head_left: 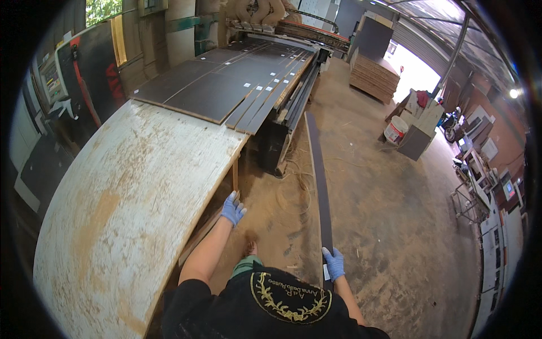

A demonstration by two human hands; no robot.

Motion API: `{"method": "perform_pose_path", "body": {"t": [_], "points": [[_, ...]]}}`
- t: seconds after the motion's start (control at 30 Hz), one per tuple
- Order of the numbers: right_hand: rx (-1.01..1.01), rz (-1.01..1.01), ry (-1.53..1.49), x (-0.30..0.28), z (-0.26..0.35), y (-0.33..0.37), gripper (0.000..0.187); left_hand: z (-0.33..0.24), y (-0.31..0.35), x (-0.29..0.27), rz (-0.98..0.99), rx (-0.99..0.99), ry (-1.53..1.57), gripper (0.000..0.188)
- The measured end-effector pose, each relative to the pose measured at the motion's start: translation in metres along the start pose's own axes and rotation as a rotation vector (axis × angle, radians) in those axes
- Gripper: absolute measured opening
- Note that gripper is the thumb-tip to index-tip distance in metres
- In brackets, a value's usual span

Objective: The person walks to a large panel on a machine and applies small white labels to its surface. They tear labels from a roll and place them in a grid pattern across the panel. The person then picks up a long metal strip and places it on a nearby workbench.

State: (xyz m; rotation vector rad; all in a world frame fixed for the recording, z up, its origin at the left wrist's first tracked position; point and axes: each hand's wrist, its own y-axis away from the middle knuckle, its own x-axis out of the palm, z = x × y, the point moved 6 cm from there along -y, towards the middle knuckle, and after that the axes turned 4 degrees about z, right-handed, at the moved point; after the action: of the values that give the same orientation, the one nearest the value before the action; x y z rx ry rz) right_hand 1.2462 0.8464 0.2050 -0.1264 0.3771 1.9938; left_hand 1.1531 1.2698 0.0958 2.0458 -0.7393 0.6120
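My right hand (333, 264), in a blue glove, grips the near end of a long, narrow dark board strip (321, 186). The strip stretches away from me over the floor, its pale edge on the left and a white label by my fingers. My left hand (232, 209), gloved in blue too, hangs beside the edge of a large worn whitish table (141, 164). Its fingers are loosely curled and apart, with nothing visible in them. Beyond the table, dark cut panels (192, 85) and narrow strips (257, 110) with white labels lie on a machine bed.
A machine gantry (316, 37) spans the far end of the bed. On the dusty floor (378, 186) stand stacked boards (374, 76) and a white bucket (396, 130) beside more panels (416, 142). Along the right wall runs a machine with a screen (510, 189).
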Motion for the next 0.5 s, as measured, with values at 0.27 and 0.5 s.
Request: {"method": "perform_pose_path", "body": {"t": [0.27,0.5], "points": [[-0.003,0.016,0.000,0.018,0.047,-0.199,0.034,-0.102,-0.201,0.102,-0.206,0.001,0.164,0.067],[-0.037,0.100,0.058,0.018,0.072,-0.376,0.030,-0.195,-0.223,0.202,-0.666,0.939,-0.959,0.062]]}}
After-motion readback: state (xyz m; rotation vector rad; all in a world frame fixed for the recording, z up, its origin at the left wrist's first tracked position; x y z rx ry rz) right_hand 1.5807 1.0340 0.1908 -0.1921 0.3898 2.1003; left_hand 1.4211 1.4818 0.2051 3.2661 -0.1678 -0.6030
